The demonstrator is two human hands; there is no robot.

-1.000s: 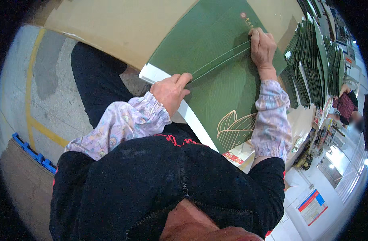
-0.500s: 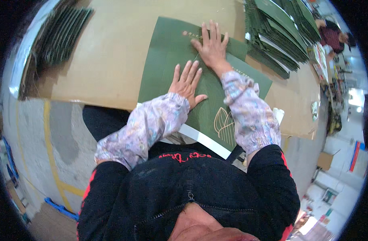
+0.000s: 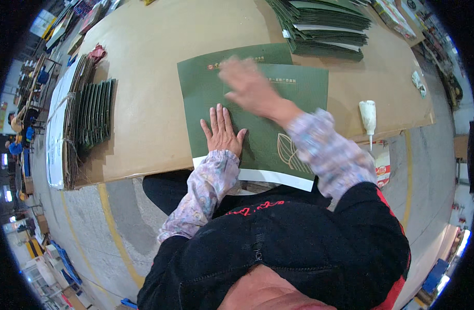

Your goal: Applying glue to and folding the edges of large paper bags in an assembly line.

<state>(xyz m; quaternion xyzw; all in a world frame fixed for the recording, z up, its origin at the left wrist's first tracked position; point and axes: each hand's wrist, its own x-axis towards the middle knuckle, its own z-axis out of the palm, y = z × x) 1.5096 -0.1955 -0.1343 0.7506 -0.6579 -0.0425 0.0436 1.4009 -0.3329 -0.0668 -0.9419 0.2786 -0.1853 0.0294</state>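
A large dark green printed card sheet [image 3: 206, 98], with a gold leaf drawing and a white lower edge, lies flat on the brown table [image 3: 144, 62], hanging slightly over the near edge. My left hand [image 3: 221, 132] is pressed flat on its lower left part, fingers spread. My right hand [image 3: 250, 85] is blurred, open, palm down over the sheet's upper middle. Neither hand grips anything.
A stack of the same green sheets [image 3: 325, 23] sits at the far right of the table. Standing bundles of folded green and brown card [image 3: 89, 121] are at the left. A white glue bottle [image 3: 367, 116] lies near the right front edge.
The sheet was held up and creased a second ago; it now lies flat on the table. My left hand stays pressed on it while my right hand sweeps across its upper part.
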